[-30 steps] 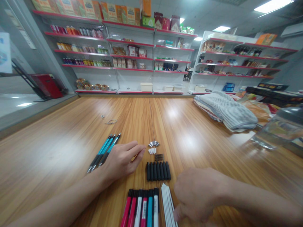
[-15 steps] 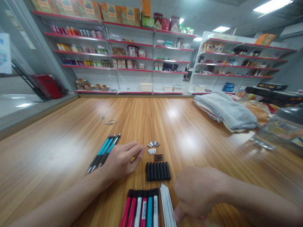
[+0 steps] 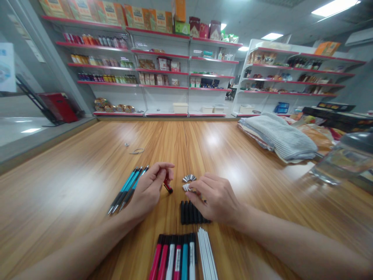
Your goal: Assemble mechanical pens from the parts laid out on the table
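Behind the work, we record shelving point(image 3: 159, 99) stocked with packaged goods; before it, a wooden table point(image 3: 262, 186). On the table, far right: folded striped cloth point(image 3: 282, 134), then a clear jar point(image 3: 335, 165). Next, two hands: the left hand point(image 3: 151, 184), closed around a red-and-black pen barrel point(image 3: 167, 187), partly hidden in the fingers; the right hand point(image 3: 220, 196), fingertips bent down over the smallest lot below. Beside the left hand, three blue pens point(image 3: 128, 188), whole in appearance; we count these as done. Remaining, by our judgement, loose and unassembled: a row of red, white and blue barrels point(image 3: 171, 258); slim white rods point(image 3: 206, 254) alongside; black sleeves point(image 3: 188, 213), partly covered by the right hand; silver tips point(image 3: 189, 177) in an arc; small white pieces point(image 3: 185, 188) at the right fingertips, though whether one is gripped we cannot tell. We judge the held barrel early in assembly, most stock being left.
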The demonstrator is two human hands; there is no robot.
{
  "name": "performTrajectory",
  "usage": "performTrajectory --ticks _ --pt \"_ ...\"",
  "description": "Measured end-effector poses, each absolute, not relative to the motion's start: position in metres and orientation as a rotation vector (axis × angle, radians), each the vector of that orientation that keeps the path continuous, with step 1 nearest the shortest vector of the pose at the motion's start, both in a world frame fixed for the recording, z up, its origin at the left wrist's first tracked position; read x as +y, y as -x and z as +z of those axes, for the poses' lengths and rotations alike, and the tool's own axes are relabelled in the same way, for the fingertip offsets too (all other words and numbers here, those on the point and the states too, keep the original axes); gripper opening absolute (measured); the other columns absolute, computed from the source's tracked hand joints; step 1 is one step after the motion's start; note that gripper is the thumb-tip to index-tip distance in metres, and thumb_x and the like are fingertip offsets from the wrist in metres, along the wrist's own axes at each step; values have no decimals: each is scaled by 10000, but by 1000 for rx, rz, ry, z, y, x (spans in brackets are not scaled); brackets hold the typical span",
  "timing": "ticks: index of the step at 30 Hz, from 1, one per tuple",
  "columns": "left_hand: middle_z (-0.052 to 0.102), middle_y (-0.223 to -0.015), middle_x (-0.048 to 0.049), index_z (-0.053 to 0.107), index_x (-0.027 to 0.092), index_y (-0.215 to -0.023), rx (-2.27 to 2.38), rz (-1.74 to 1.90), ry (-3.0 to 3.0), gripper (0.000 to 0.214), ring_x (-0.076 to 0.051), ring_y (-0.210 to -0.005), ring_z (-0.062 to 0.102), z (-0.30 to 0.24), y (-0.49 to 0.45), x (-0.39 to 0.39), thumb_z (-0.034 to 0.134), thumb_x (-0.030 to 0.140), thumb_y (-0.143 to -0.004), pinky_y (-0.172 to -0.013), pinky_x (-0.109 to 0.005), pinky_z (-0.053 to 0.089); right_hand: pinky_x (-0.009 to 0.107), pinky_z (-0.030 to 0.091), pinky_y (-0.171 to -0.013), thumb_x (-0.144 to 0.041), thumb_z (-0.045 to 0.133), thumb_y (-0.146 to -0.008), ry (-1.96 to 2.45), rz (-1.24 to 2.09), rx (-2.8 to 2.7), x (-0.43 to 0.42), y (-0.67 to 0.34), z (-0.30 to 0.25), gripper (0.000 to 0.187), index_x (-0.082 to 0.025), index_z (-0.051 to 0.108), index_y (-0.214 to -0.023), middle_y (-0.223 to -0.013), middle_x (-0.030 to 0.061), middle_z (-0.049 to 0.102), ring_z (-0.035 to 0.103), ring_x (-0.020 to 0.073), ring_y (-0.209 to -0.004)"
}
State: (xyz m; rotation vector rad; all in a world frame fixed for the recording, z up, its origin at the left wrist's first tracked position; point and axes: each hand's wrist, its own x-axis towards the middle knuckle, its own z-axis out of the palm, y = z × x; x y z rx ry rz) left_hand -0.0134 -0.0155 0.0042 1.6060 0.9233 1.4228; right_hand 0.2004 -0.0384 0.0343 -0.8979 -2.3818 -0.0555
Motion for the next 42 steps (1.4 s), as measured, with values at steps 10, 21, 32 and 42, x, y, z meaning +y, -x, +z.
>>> performTrajectory --ticks 10,21,32,42 --pt "651 -957 -46 612 202 -1051 767 1465 -1104 201 -96 -751 583 13 15 -12 518 323 -921 -654 -228 496 354 481 -803 -290 526 -912 659 -80 -2369 -38 -190 25 396 -196 490 -1295 -1018 84 619 552 198 -914" --pt "640 -792 -43 656 154 -1043 786 1029 -1328 277 -89 -629 532 -4 11 -15 671 307 -813 -564 -211 431 269 479 -671 -265 585 -867 775 413 -1883 -23 -195 18 153 -176 671 -956 -814 42 655 578 135 -724" --pt "558 -620 18 687 150 -983 1133 857 -1707 279 -93 -561 468 12 4 -25 567 366 -853 -510 -189 349 258 506 -718 -376 635 -830 819 1045 -1603 -4 -196 8 239 -168 705 -924 -872 48 693 635 154 -806" --pt "668 -820 -36 550 162 -918 1074 1021 -1585 256 -76 -517 471 -3 7 -18 468 404 -913 -459 -183 366 197 360 -471 -439 525 -904 914 898 -1344 8 -201 1 275 -176 606 -910 -727 8 593 496 87 -562"
